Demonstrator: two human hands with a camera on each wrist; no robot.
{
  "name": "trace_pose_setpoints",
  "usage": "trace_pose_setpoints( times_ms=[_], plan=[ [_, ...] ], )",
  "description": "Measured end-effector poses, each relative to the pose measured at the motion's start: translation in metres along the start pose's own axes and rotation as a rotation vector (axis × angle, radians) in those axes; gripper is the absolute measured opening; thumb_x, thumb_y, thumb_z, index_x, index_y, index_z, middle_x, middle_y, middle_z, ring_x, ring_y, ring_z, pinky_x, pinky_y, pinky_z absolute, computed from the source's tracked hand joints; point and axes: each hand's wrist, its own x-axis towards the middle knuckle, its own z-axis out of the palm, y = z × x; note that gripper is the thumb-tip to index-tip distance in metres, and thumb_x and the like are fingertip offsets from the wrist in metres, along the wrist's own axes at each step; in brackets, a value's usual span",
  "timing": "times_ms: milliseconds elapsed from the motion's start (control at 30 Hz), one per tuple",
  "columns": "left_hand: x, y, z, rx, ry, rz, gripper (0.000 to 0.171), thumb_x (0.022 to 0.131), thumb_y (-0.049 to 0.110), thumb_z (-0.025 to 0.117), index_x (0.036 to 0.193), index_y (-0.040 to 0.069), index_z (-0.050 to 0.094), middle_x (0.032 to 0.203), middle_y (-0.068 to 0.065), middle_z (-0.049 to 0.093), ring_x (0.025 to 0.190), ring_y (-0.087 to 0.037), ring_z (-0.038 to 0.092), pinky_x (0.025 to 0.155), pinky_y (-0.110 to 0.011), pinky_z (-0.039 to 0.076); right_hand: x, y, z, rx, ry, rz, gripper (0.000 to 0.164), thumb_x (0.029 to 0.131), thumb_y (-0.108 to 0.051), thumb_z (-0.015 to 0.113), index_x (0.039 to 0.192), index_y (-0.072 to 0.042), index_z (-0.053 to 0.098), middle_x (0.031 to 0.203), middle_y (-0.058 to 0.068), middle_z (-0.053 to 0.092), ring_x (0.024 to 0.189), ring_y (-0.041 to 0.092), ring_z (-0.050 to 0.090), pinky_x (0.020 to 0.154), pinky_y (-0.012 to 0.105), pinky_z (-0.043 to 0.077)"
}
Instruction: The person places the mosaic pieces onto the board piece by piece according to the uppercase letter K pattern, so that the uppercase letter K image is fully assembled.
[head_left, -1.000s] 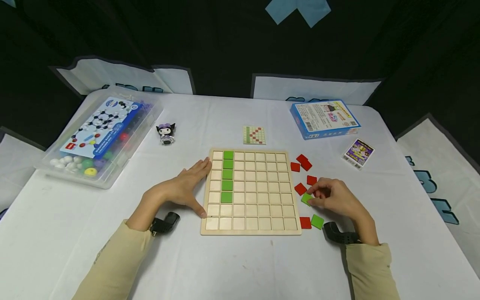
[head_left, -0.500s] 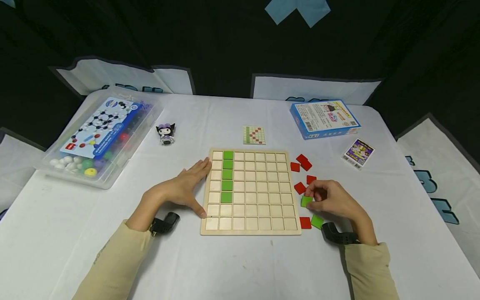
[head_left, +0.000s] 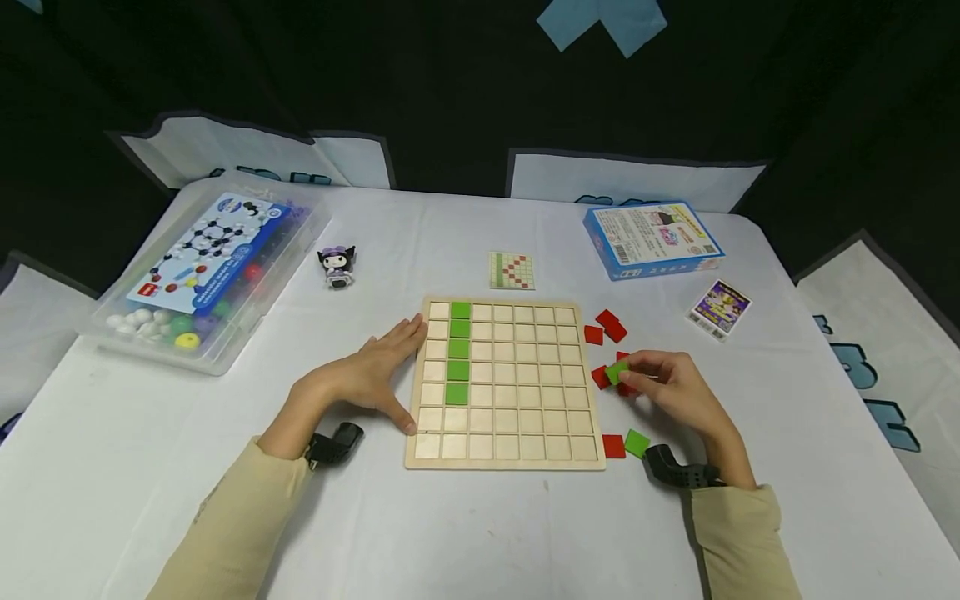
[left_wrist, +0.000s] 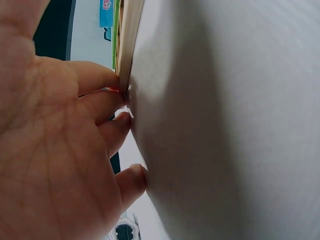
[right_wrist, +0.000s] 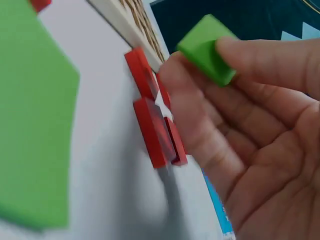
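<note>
My right hand (head_left: 678, 396) pinches a green square tile (head_left: 617, 372) between thumb and fingers, to the right of the wooden grid board (head_left: 517, 400). In the right wrist view that green tile (right_wrist: 205, 45) is lifted off the tabletop, with red tiles (right_wrist: 152, 132) beneath it. My left hand (head_left: 367, 371) rests against the board's left edge, fingers spread and thumb near the lower corner. The left wrist view has its fingertips (left_wrist: 116, 131) at the board's side. Several green tiles (head_left: 458, 348) fill the upper cells of the board's second column.
Loose red tiles (head_left: 594, 334) lie along the board's right side, and a green tile (head_left: 637, 442) sits near the lower corner. Behind the board is a small pattern card (head_left: 512, 271). A figurine (head_left: 337, 267), plastic case (head_left: 210, 267), blue box (head_left: 652, 240) and small card pack (head_left: 720, 309) stand around.
My right hand has picked the green tile up from the table and moved it slightly away from me, above the red tiles. The left hand has stayed at the board's edge.
</note>
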Motion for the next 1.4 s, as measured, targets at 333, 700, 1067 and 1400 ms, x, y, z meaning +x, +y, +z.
trace_pose_setpoints(
  times_ms=[333, 700, 1067, 1400],
  plan=[
    [0.004, 0.001, -0.001, 0.017, -0.008, 0.003, 0.134, 0.059, 0.039, 0.09, 0.152, -0.004, 0.004, 0.161, -0.02, -0.006, 0.149, -0.037, -0.006, 0.115, -0.066, 0.004, 0.013, -0.016, 0.02, 0.489, -0.068, -0.162, 0.022, 0.092, 0.005, 0.057, 0.103, -0.009, 0.07, 0.088, -0.004, 0.076, 0.077, 0.011, 0.074, 0.073, 0.024, 0.059],
    [0.005, -0.001, 0.001, -0.001, -0.008, 0.005, 0.133, 0.059, 0.038, 0.09, 0.152, -0.004, 0.004, 0.161, -0.02, -0.005, 0.149, -0.038, -0.005, 0.114, -0.066, 0.004, 0.045, -0.061, 0.084, 0.423, -0.258, -0.088, 0.026, 0.088, 0.001, 0.064, 0.108, 0.017, 0.062, 0.085, 0.008, 0.074, 0.072, 0.021, 0.073, 0.071, 0.035, 0.06],
    [0.005, 0.0, 0.002, 0.018, -0.008, -0.009, 0.134, 0.058, 0.04, 0.09, 0.153, -0.002, 0.004, 0.162, -0.018, -0.006, 0.149, -0.035, -0.006, 0.116, -0.064, 0.004, 0.049, -0.089, 0.136, 0.067, -0.297, -0.154, 0.011, 0.082, -0.004, 0.07, 0.092, 0.0, 0.073, 0.076, 0.008, 0.07, 0.063, 0.008, 0.061, 0.058, 0.02, 0.052],
    [0.0, 0.0, 0.0, 0.007, -0.004, -0.017, 0.134, 0.058, 0.038, 0.09, 0.153, -0.002, 0.004, 0.162, -0.018, -0.006, 0.149, -0.035, -0.006, 0.115, -0.065, 0.004, 0.044, -0.093, 0.149, -0.15, -0.236, -0.301, 0.004, 0.081, -0.006, 0.073, 0.084, -0.005, 0.075, 0.073, 0.001, 0.069, 0.057, -0.001, 0.046, 0.052, 0.014, 0.04]
  ],
)
